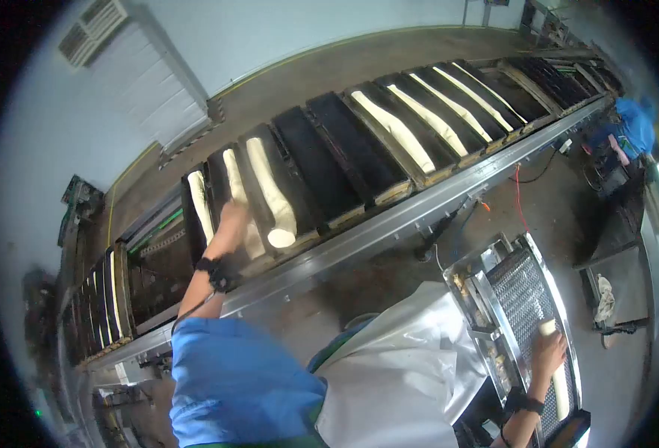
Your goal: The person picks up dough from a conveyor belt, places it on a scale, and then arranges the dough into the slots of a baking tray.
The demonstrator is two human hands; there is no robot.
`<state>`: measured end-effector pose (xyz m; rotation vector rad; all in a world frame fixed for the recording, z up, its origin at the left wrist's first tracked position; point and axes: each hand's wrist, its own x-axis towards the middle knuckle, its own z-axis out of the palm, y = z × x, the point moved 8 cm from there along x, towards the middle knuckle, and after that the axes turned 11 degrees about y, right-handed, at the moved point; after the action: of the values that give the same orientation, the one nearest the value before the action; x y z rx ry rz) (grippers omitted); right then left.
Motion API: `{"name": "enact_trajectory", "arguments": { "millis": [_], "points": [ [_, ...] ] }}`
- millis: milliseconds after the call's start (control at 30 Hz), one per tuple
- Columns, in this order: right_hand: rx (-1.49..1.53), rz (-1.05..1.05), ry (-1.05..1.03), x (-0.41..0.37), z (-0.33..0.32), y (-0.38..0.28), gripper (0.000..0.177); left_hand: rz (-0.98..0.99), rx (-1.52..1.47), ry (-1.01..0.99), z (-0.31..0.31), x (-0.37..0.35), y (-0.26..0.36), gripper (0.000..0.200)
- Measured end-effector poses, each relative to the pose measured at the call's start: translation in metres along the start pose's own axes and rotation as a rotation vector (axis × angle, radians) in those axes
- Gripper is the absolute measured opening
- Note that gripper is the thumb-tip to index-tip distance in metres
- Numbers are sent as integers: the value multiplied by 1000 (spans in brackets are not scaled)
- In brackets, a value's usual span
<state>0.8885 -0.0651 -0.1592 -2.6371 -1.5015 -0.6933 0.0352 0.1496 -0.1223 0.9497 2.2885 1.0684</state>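
Long pale strips, like dough, lie in dark trays on a metal-railed line. My left hand (231,225) is over the lower part of one strip (231,170); its fingers are blurred, so I cannot tell whether they grip it. Beside it on the right, a thicker strip (266,179) has a folded lower end, and on the left lies a thinner strip (200,203). On a metal mesh conveyor (520,291) at the lower right, my right hand (548,354) is closed around the upper part of another pale strip (561,392).
Bare dark trays (318,168) stand mid-line, and several filled ones (393,127) are farther right. A metal rail (389,216) runs along the near edge. At the far right are a person in blue (634,123) and a metal cart (628,272).
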Motion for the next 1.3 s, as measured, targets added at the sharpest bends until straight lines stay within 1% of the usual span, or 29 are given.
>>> {"name": "enact_trajectory", "arguments": {
  "millis": [100, 167, 233, 267, 300, 333, 367, 400, 433, 467, 500, 533, 567, 633, 700, 767, 833, 867, 900, 933, 967, 1000, 1033, 1067, 1100, 1167, 1233, 1267, 1300],
  "points": [
    [-84, 101, -176, 34, 9, 9, 46, -117, 189, 35, 5, -25, -19, 30],
    [2, 63, -168, 51, 7, 7, 41, -135, 248, 6, 12, -34, -25, 35],
    [416, 65, -62, 78, -3, 6, 35, -89, -242, 14, 24, -40, -18, 36],
    [518, -22, 32, 97, -25, 4, 31, -83, -183, 2, 25, -42, -15, 36],
    [608, 145, -125, 115, -35, 13, 30, -83, -183, 1, 31, -24, -42, 36],
    [1243, 267, 80, 121, -60, 16, 35, 180, -96, 44, 34, 11, -71, 30],
    [1255, 418, 45, 131, -74, 37, 45, 446, -11, 84, 34, 24, -79, 24],
    [1371, 314, 123, 146, -114, 34, 50, 454, -12, 74, 33, 7, -56, 24],
    [1596, 393, 65, 153, -146, 24, 53, 182, -242, 91, 24, -23, -24, 26],
    [1687, 479, 121, 156, -194, 2, 52, -98, -467, 104, 25, -42, -14, 28],
    [1841, 366, 40, 159, -224, -16, 50, -93, -472, 91, 29, -40, -14, 28],
    [1875, 357, 99, 146, -266, -49, 46, -135, -413, 125, 29, -37, -19, 29],
    [2041, 290, 12, 149, -274, -69, 42, -178, -353, 163, 27, -36, -25, 31],
    [2268, -134, -323, 127, -309, -146, 47, -200, -394, 140, 29, -43, -18, 31],
    [2111, -141, -211, 107, -340, -211, 81, -273, -379, 38, 38, -53, -6, 32],
    [2113, -272, -319, 88, -352, -254, 87, -245, -416, 11, 58, -29, -28, 33],
    [2032, -288, -373, 74, -320, -254, 75, 73, -241, 29, 64, -21, -11, 40],
    [1987, -267, -388, 70, -297, -244, 71, -160, -284, 122, 81, 10, -48, 55],
    [1836, -137, -360, 67, -272, -228, 69, -159, -288, 109, 88, 7, -45, 55],
    [1772, -137, -350, 67, -230, -204, 65, -119, -323, 154, 87, -1, -32, 61],
    [1540, -64, -330, 53, -189, -177, 62, -77, -364, 202, 73, -6, -25, 67],
    [1253, -40, -256, 51, -123, -129, 65, -126, -393, 149, 72, -16, -13, 70],
    [926, -184, -131, 38, -84, -88, 67, -122, -399, 137, 68, -28, 4, 70],
    [565, -77, -64, 20, -38, -33, 62, -153, -346, 146, 63, -43, 17, 73],
    [203, -100, -67, -5, -20, 1, 62, -182, -293, 155, 63, -49, 23, 76],
    [-69, 182, -121, -56, 38, 99, 65, -94, -246, 192, 75, -22, 5, 85],
    [-90, 140, -160, -137, 65, 145, 67, -62, -153, 187, 56, -20, -9, 97],
    [-111, 81, -201, -157, 69, 157, 68, 14, -254, 128, 51, -31, 3, 105],
    [-122, 99, -199, -165, 54, 158, 68, 28, -170, 69, 44, -43, 14, 105]
  ]
}}
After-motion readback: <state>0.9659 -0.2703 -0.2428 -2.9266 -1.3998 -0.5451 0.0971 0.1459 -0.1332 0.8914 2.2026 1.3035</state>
